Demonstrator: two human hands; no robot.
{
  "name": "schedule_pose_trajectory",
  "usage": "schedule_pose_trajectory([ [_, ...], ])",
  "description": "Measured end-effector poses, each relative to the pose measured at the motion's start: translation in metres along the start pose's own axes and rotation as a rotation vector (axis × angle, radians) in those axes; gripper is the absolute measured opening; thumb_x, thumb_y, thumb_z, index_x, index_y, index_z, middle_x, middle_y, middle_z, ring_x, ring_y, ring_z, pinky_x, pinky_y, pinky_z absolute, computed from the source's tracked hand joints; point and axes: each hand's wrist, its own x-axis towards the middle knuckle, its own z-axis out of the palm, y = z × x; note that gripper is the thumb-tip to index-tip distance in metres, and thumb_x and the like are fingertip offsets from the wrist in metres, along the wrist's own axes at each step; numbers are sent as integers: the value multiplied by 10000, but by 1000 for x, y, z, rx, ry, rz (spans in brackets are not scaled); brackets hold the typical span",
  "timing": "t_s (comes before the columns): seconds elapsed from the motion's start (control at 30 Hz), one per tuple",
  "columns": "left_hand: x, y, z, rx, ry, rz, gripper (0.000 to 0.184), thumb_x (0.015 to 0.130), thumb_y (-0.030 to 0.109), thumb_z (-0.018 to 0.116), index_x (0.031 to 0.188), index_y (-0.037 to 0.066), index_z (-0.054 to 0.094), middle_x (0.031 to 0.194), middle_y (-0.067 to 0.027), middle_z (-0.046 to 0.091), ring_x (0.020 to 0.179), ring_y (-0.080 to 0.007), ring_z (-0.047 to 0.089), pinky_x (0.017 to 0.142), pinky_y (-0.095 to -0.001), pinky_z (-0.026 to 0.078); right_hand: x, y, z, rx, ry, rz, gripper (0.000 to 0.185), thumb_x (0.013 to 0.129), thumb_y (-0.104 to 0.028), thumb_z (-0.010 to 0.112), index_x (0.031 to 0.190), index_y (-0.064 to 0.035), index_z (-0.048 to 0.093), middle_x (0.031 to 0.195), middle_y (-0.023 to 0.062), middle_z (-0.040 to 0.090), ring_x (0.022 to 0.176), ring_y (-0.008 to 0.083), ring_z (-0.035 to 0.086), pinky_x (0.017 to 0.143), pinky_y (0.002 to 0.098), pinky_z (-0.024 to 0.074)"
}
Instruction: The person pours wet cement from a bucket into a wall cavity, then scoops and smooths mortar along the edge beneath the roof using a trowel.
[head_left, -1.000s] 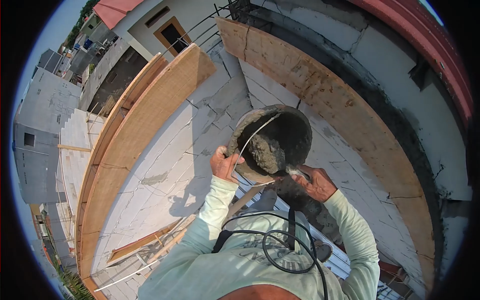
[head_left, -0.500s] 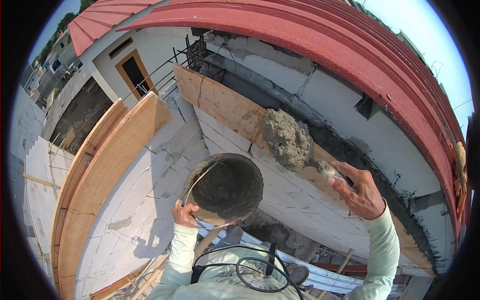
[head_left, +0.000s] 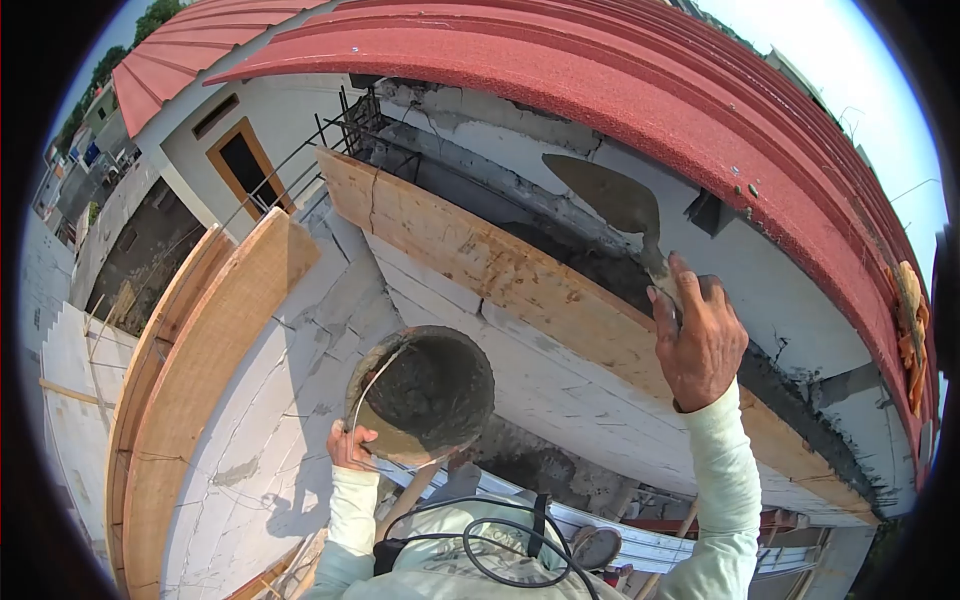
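My right hand (head_left: 702,335) grips the handle of a trowel (head_left: 612,196), whose leaf-shaped blade carries only a grey film of mortar. The blade hovers over the trench between the wooden formwork board (head_left: 450,240) and the white wall. At lower centre, my left hand (head_left: 352,445) is closed on the rim of a dark bucket (head_left: 480,385), close to its wire handle. The bucket tilts toward me, and wet grey mortar (head_left: 440,385) coats its inside.
A red metal roof (head_left: 600,75) overhangs the trench. Rebar (head_left: 350,125) sticks out at the board's far end. More curved formwork (head_left: 210,370) tops the block wall on the left. A black cable (head_left: 500,575) loops across my front.
The mortar heap has left the trowel, which has moved up and away over the trench. My right hand has turned with it. The bucket appears slightly lower and further left.
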Motion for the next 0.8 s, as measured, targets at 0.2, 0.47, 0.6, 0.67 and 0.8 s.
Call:
schedule_pose_trajectory([
  [0.2, 2, 20, 3, -28, -48, -125, 101, 700, 156, 612, 650, 68, 609, 617, -114, 590, 623, -312, 536, 688, -388, 436, -50, -12, -4, 471, -48, 39, 425, 811, -140, 689, 1217, -98, 571, 824, 134, 574, 702, 296, 591, 636, 354, 490],
  [0.47, 14, 58, 16, 181, -122, 55, 99, 664, 157, 660, 702, 78, 613, 666, -108, 609, 645, -257, 555, 613, -328, 430, -124, -79, 57, 285, -640, -141, 425, 799, -177, 655, 1206, -106, 557, 843, 120, 563, 753, 279, 601, 661, 381, 481],
  [0.6, 21, 80, 23, -508, -24, -582, 115, 572, 43, 709, 657, 70, 636, 718, -118, 516, 670, -267, 547, 625, -352, 412, -133, -110, 114, 113, -635, -296, 431, 822, -184, 553, 1232, -57, 529, 898, 116, 561, 819, 275, 579, 686, 381, 466],
  [0.67, 22, 101, 18, 288, -166, 119, 127, 572, 30, 704, 661, 52, 615, 739, -94, 528, 699, -241, 558, 639, -341, 419, -142, -122, 132, 125, -609, -327, 430, 819, -181, 537, 1226, -39, 534, 895, 117, 562, 819, 274, 575, 679, 374, 461],
  [0.8, 17, 82, 29, -573, 65, -491, 141, 639, -40, 661, 729, 15, 568, 814, -57, 591, 735, -174, 566, 669, -285, 449, -172, -118, 135, 129, -596, -526, 417, 824, -197, 515, 1200, -23, 562, 893, 116, 564, 821, 264, 569, 671, 371, 447],
])
